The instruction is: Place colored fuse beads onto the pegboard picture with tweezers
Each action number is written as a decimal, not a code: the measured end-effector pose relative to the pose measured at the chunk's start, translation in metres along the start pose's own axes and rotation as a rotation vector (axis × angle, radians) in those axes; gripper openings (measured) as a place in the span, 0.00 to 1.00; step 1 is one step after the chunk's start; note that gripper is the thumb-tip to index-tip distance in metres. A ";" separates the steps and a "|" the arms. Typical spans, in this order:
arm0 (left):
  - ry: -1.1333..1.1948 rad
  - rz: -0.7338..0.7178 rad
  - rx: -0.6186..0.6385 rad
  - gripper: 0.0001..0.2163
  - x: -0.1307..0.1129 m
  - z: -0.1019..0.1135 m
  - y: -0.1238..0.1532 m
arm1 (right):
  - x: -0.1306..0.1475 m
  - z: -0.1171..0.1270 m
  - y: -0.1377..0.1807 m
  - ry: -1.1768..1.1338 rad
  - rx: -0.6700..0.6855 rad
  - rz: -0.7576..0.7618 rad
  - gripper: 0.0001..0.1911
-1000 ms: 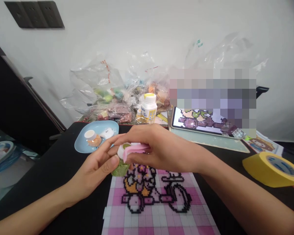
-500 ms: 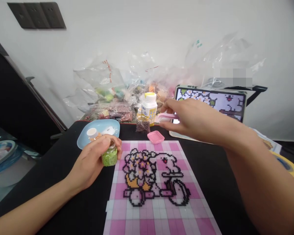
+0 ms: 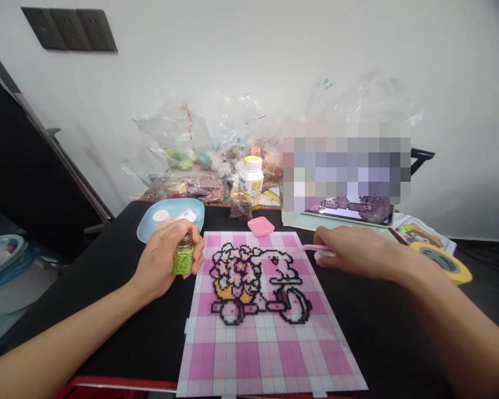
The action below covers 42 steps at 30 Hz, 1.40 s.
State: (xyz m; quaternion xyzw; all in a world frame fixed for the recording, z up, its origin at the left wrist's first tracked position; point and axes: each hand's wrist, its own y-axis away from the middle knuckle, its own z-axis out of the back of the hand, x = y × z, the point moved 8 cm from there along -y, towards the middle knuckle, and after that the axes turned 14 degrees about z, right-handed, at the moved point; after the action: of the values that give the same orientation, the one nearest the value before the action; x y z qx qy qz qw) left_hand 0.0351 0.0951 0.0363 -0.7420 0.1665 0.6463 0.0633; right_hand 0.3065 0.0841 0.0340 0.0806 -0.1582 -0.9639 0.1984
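My left hand (image 3: pixel 168 257) is wrapped round a small clear jar of green beads (image 3: pixel 183 259), held upright beside the board's left edge. In my right hand (image 3: pixel 353 252) is a pair of pink tweezers (image 3: pixel 314 247), its tips pointing left over the board's upper right edge. Between the hands lies a pink-and-white checked pegboard (image 3: pixel 258 354). On it a bead picture (image 3: pixel 258 282) shows a white animal on a tricycle with a flower basket, outlined in black with some orange filled in. A ridged pink tray (image 3: pixel 261 226) sits just behind the board.
A blue plate (image 3: pixel 145 221) with a white-capped bottle (image 3: pixel 162 217) stands at the left. Behind are a white bottle with yellow cap (image 3: pixel 251 180), a bag of dark beads (image 3: pixel 240 208) and plastic bags (image 3: pixel 178 133). A partly blurred tablet (image 3: pixel 349 208) and yellow tape roll (image 3: pixel 443 263) are right.
My right hand has come down from in front of the tablet to the board's right edge, still with the tweezers. My left hand keeps the jar. The view has shifted slightly.
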 end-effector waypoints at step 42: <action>-0.264 -0.208 0.069 0.11 -0.001 -0.012 0.016 | 0.062 0.058 -0.053 0.033 -0.345 -0.021 0.19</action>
State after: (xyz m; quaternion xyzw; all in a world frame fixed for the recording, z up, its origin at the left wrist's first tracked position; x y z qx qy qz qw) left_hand 0.0411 0.0770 0.0414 -0.6612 0.1012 0.7220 0.1769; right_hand 0.2185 0.1213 0.0649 0.0625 0.0138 -0.9773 0.2019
